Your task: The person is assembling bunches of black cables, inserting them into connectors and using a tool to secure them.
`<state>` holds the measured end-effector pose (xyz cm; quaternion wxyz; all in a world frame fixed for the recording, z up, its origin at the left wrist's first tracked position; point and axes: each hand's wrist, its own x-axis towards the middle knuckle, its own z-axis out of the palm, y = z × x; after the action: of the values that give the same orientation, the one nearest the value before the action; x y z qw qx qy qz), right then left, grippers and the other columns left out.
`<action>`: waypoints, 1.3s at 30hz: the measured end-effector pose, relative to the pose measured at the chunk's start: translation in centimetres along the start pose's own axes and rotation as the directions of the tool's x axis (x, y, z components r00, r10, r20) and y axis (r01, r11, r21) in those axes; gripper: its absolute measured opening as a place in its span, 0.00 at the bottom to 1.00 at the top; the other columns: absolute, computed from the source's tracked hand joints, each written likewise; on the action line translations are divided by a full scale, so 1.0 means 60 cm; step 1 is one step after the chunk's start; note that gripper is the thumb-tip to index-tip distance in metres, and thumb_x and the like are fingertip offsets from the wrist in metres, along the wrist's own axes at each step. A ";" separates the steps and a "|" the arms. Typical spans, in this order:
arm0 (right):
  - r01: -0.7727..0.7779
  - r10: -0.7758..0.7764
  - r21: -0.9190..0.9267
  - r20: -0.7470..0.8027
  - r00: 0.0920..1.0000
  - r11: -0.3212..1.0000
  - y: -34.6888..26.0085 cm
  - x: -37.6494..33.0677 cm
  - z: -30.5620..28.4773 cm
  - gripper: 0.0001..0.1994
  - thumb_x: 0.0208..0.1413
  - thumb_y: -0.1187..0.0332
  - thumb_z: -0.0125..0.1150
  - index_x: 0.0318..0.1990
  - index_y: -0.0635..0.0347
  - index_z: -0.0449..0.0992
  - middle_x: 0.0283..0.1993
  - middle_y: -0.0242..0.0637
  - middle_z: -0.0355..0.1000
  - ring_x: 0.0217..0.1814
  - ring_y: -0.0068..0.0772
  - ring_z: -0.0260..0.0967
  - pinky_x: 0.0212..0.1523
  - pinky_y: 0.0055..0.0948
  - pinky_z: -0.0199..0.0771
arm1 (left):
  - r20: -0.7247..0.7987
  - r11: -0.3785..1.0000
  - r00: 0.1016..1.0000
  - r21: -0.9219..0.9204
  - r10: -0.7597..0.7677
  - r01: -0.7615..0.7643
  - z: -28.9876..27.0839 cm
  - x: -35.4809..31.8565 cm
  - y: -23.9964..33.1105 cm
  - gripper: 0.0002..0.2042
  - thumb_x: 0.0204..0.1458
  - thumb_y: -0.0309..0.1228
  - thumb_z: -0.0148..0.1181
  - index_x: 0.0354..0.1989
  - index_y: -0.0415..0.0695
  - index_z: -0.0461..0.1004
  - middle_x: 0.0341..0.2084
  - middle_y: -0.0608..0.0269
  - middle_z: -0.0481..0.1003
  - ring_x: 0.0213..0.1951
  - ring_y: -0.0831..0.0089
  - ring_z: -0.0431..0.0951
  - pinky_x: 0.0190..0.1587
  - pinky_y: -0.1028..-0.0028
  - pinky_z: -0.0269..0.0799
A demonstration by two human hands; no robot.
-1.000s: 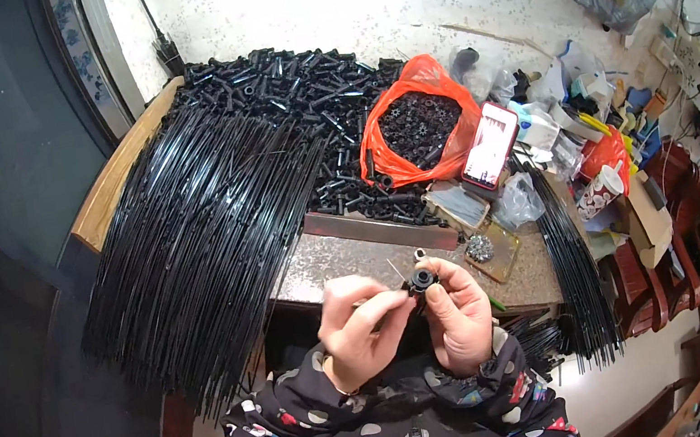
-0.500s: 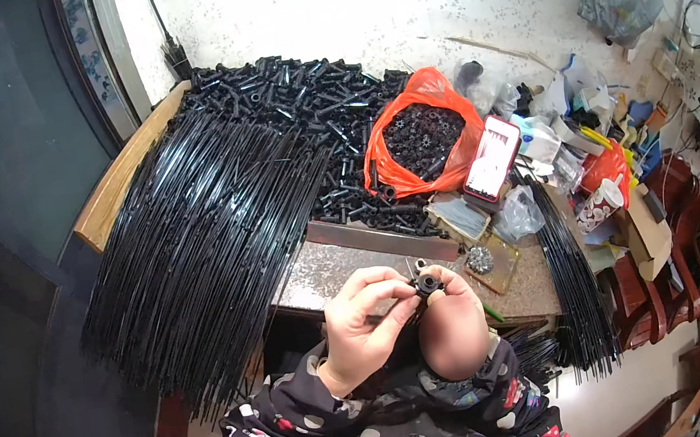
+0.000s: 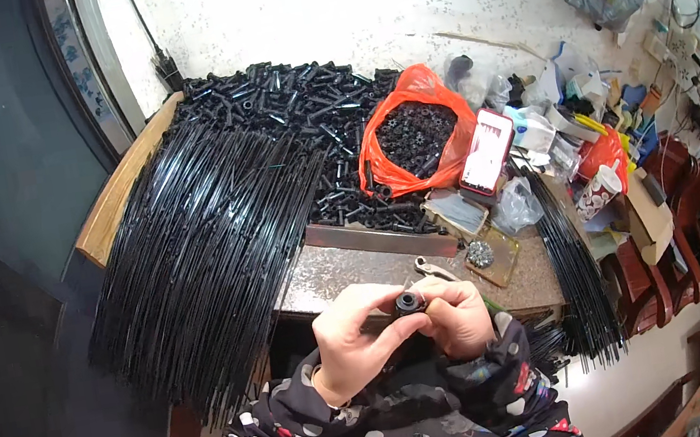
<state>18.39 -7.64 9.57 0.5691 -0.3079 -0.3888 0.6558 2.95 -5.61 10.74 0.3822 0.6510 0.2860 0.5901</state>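
In front of my chest, my left hand [image 3: 354,332] pinches a short black tubular part [image 3: 407,303] between thumb and fingers. Its round open end faces up. My right hand [image 3: 459,318] is closed against the right side of this part, thumb and forefinger together; whatever lies between them is hidden. Just beyond the right fingers a pale metal tool [image 3: 433,269] with a looped end lies on the table [image 3: 327,272]. Further back spreads a heap of similar black tubular parts [image 3: 275,93].
Long thin black rods [image 3: 189,244] hang over the table's left edge, beside a wooden board [image 3: 122,195]. A red plastic bag [image 3: 372,146] holds small black pieces. Right of it are a phone [image 3: 486,151], a clump of small metal pieces [image 3: 479,254] and another rod bundle [image 3: 571,275].
Both hands have shifted slightly left and nearer to me with the black part. My right hand has turned, and more of the pale tool behind it now shows.
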 end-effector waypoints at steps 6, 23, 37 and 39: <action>0.066 -0.066 -0.018 0.004 0.998 0.998 0.004 0.000 0.003 0.04 0.49 0.75 0.57 0.33 0.66 0.72 0.30 0.30 0.69 0.27 0.15 0.62 0.27 0.15 0.63 | 0.097 0.953 0.974 0.207 0.203 -0.220 -0.002 0.014 0.014 0.11 0.40 0.24 0.61 0.34 0.37 0.72 0.26 0.55 0.72 0.28 0.64 0.74 0.30 0.74 0.69; 0.055 -0.064 -0.106 -0.086 0.994 0.993 0.026 0.005 0.023 0.23 0.35 0.74 0.68 0.40 0.59 0.62 0.34 0.27 0.61 0.36 0.17 0.60 0.39 0.18 0.62 | 0.316 0.994 0.946 -0.100 0.073 -0.043 -0.007 -0.021 -0.023 0.13 0.54 0.32 0.47 0.44 0.39 0.57 0.26 0.62 0.64 0.25 0.75 0.64 0.31 0.76 0.63; 0.514 -0.646 -0.794 0.583 0.493 -0.325 -0.051 -0.013 0.066 0.15 0.30 0.67 0.68 0.31 0.55 0.77 0.31 0.29 0.67 0.32 0.33 0.60 0.34 0.30 0.60 | 0.488 0.599 0.857 -0.641 -0.165 0.480 -0.031 -0.018 -0.045 0.22 0.49 0.47 0.53 0.40 0.37 0.65 0.27 0.66 0.68 0.26 0.81 0.67 0.27 0.82 0.63; 0.514 -0.625 -0.787 0.598 0.502 -0.340 -0.058 -0.011 0.065 0.15 0.30 0.67 0.68 0.32 0.55 0.77 0.32 0.29 0.67 0.32 0.32 0.60 0.34 0.29 0.60 | 0.443 0.701 0.885 -0.587 -0.139 0.404 -0.027 -0.025 -0.047 0.23 0.50 0.48 0.51 0.41 0.37 0.64 0.27 0.66 0.68 0.26 0.81 0.67 0.27 0.82 0.63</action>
<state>16.99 -8.76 14.51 0.4684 -0.3812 -0.7781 -0.1730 1.37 -5.05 7.57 0.7190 0.5188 0.0752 0.4562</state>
